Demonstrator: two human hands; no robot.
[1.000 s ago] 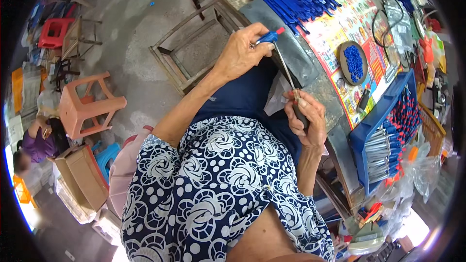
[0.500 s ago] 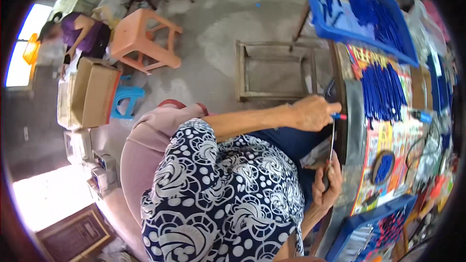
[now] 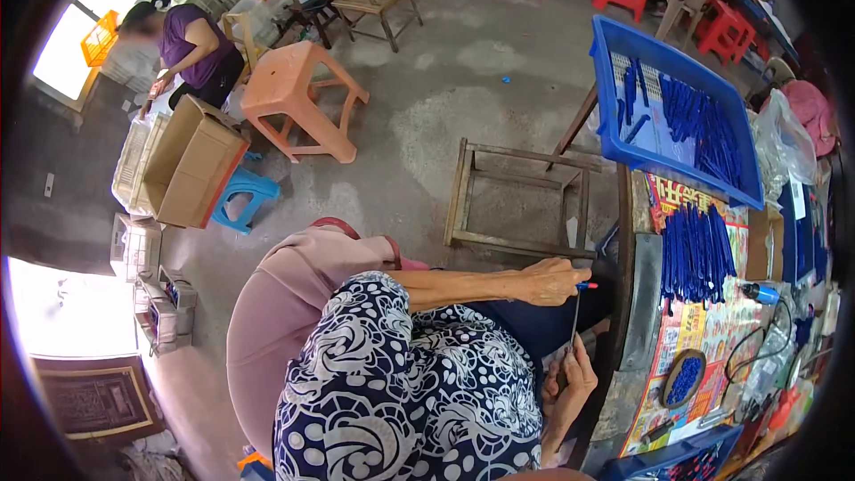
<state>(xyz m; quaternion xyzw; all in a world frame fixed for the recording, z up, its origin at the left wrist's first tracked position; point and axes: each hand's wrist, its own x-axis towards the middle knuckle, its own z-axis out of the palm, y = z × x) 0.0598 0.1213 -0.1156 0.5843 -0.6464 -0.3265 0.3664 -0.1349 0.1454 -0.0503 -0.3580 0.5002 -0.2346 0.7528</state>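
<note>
My left hand (image 3: 554,281) is closed in a fist beside the table edge. A small blue and red end (image 3: 587,285) sticks out from it. From there a thin metal rod (image 3: 575,313) runs down to my right hand (image 3: 577,376), whose bent fingers are closed around its lower part. Something dark shows near the right palm, too hidden to name. Both hands are above my lap in dark blue cloth, left of the table.
The table bears a pile of slim blue sticks (image 3: 696,254), an oval dish of blue pieces (image 3: 683,379), a blue tool with a cable (image 3: 759,293) and a blue tray (image 3: 614,138). A wooden frame (image 3: 459,191) stands ahead. A person in purple (image 3: 191,43) bends over a cardboard box (image 3: 191,165).
The view has tilted up, so the scene sits lower and red stools appear at the top. Both hands still grip the rod, now somewhat farther from the table edge.
</note>
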